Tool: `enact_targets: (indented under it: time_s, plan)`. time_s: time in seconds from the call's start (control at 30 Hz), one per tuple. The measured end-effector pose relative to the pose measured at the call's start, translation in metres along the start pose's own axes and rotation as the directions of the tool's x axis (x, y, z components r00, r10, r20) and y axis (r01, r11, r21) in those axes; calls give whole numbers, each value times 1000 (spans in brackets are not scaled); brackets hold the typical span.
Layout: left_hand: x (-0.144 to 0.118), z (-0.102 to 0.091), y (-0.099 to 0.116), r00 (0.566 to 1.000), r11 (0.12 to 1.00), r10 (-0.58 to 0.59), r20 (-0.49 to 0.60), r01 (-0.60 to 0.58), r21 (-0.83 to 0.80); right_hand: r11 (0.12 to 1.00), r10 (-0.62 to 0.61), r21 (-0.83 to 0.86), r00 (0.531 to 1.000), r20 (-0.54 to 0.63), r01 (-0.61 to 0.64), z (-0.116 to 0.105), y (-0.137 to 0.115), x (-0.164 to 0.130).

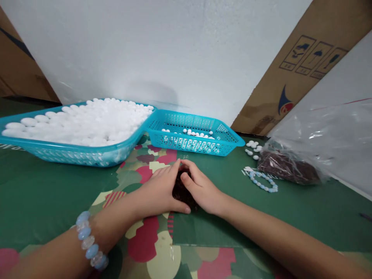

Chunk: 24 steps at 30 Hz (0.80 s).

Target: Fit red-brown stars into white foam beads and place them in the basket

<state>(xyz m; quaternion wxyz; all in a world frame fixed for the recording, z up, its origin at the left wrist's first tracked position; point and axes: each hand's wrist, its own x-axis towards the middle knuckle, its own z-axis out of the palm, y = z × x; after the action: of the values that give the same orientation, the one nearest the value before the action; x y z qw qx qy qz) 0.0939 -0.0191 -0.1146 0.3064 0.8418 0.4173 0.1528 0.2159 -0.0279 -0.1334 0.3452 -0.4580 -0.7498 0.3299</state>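
Dark beads [182, 190] sit cupped between both hands, baskets [200, 136] beyond.

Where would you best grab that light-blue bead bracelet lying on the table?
The bead bracelet lies flat as an open loop on the green table, clear of the plastic bag. Probably come from above and pinch one bead at its near edge, then lift.
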Motion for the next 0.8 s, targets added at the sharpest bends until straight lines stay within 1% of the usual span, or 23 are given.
enact_targets:
  time_s: [0.27, 0.37, 0.5, 0.6, 0.7, 0.8]
  plan:
    - [0, 2, 2, 999, 1000, 25, -37, -25, -12, 996, 5, -84, 1000, -5, -6, 3, -4, -1]
    - [-1, 1, 3, 1000, 1000, -2, -24, 2, -3, 991, 4, -135, 1000, 8, -3, 4, -5, -2]
    - [-1, 1, 3, 998, 997, -52, 22, 50, 52, 979, 1, -206, 1000, 21, 3, 6, -6, -3]
    - [0, 2, 3, 997, 995, -73, 23, 71, 68, 985, -10, -170, 1000, 9, 11, 6, -6, -3]
    - [3, 4, 2, 997, 996, -77, -12, 77, 50, 995, -8, -100, 1000, 13, 9, 5, -6, -4]
    - [4, 6, 1, 997, 998, -53, -57, 55, 25, 998, -12, -59, 1000, 17, 13, 5, -7, -3]
